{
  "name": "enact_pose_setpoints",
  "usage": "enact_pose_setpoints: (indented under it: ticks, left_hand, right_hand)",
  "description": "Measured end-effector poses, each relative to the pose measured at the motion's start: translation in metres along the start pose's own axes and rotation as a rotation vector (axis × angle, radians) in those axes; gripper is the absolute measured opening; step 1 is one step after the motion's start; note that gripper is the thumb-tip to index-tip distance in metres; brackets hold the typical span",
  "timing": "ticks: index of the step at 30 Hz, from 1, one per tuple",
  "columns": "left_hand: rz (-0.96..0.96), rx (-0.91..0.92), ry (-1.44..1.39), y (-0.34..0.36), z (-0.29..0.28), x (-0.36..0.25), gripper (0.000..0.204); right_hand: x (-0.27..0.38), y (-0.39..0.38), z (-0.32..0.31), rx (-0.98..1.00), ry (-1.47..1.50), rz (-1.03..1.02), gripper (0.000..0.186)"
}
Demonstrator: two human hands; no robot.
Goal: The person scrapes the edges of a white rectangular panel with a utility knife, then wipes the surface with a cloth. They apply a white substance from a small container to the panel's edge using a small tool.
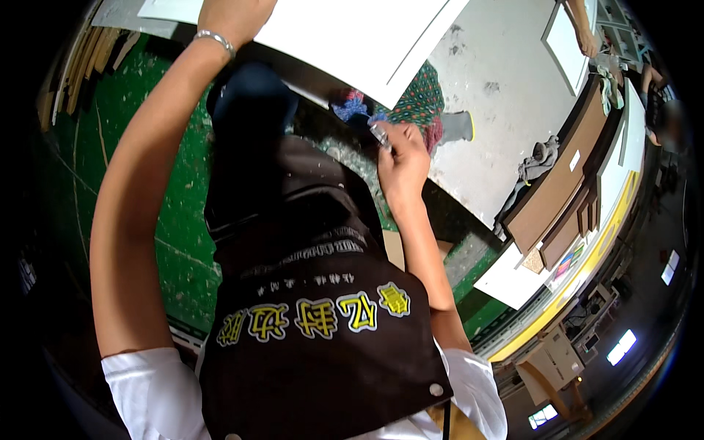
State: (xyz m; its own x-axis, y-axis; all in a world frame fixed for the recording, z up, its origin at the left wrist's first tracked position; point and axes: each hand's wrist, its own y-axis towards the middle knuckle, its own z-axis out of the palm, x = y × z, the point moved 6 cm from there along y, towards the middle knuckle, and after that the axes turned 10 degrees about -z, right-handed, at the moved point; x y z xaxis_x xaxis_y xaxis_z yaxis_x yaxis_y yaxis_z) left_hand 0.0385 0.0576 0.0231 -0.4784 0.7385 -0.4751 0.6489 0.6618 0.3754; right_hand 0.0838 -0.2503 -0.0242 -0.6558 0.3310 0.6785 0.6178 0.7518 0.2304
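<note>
A white panel (pixel 323 44) with a thin dark line along its right side lies across the top of the head view. My left hand (pixel 235 18), with a metal bracelet on the wrist, is at the panel's left part; its fingers run out of the picture. Just below the panel's near right corner, my right hand (pixel 405 158) is closed, thumb and fingers pinching a small shiny object (pixel 380 136) whose kind I cannot make out. Beside that hand, a green dotted cloth (pixel 419 99) lies partly under the panel, with blue and red cloth (pixel 350 106) at its left.
The grey worktable (pixel 484 81) bears a grey cuff-like piece (pixel 459 126) and a grey rag (pixel 539 158) at its edge. Brown boards (pixel 557 176) and white panels lean at the right. Another person's arm (pixel 581 29) reaches in at top right. Wood strips (pixel 88 59) stand far left above green floor (pixel 180 242).
</note>
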Motion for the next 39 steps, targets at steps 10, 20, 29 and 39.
enact_pose_setpoints:
  ticks: [10,20,29,39]
  left_hand:
    - [0.001,-0.029,0.007,0.000,-0.003,0.000,0.023]
    - [0.020,-0.013,-0.024,0.001,0.004,0.000,0.023]
    - [0.042,-0.039,-0.014,0.000,-0.002,0.002,0.023]
    - [0.000,-0.030,-0.036,-0.002,-0.003,0.000,0.023]
  right_hand:
    - [-0.048,-0.003,-0.028,-0.139,0.319,0.061,0.023]
    - [0.007,0.032,-0.027,-0.110,0.009,-0.178,0.039]
    - [0.006,0.051,-0.024,-0.075,-0.049,-0.229,0.045]
    - [0.003,0.030,-0.019,-0.061,-0.013,-0.237,0.045]
